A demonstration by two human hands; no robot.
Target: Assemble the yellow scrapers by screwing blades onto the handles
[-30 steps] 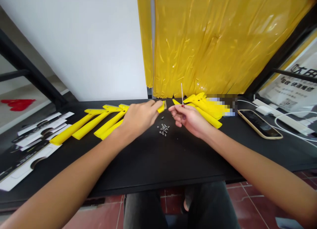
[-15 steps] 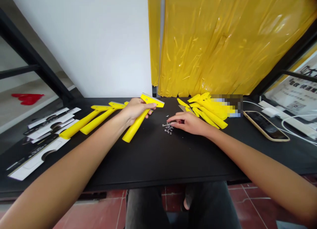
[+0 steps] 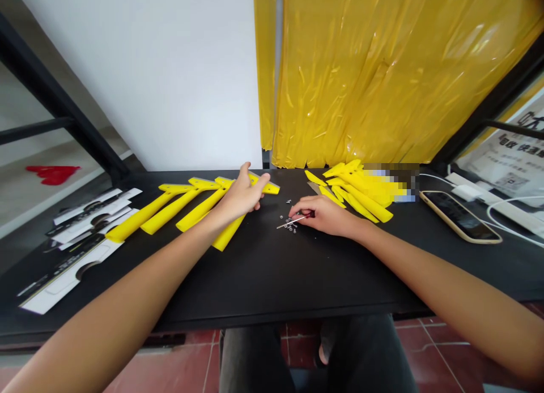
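Note:
My left hand is over a yellow scraper on the table, its thumb and fingers spread apart. That scraper is at the right end of a row of similar yellow scrapers. In my right hand is a small screwdriver with a dark red handle, its thin shaft pointing left. The fingertips of this hand reach down to a little heap of small screws. Whether they also pinch a screw is too small to tell.
Yellow scraper parts are piled behind my right hand. A phone, white cables and a power strip are on the right. Printed card sleeves are at the left. A white panel and yellow sheeting stand behind.
My left hand has opened on the scraper, which has come down beside the row. The screwdriver's shaft has swung to point slightly downward, and my right fingers have curled in toward the screws.

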